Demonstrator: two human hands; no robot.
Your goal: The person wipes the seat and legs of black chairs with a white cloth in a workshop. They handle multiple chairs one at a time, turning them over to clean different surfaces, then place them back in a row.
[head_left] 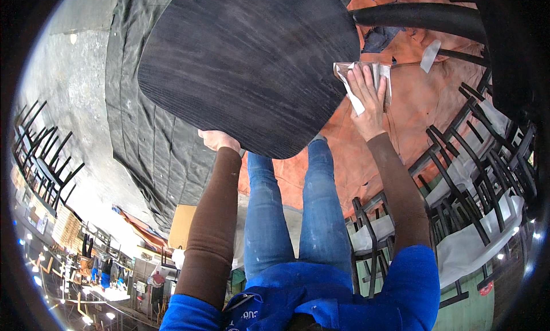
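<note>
A broad black wood-grained chair seat [252,61] with rounded corners fills the upper middle, above my knees. My left hand [219,140] is closed on its near left edge, with the fingers partly hidden by the board. At the right edge, my right hand [366,96] holds a folded sheet of sandpaper [385,73], brown and whitish, its fingers lying along the sheet. The sheet touches or nearly touches the seat's rim; the exact contact is hard to see. A black chair leg [424,13] extends to the right behind the seat.
Worn orange cloth [424,113] lies below and to the right, with a dark grey sheet [149,147] on the left. Stacked black chair frames [458,159] stand close on my right. More chairs [46,165] are far left, and people [105,271] are in the distance.
</note>
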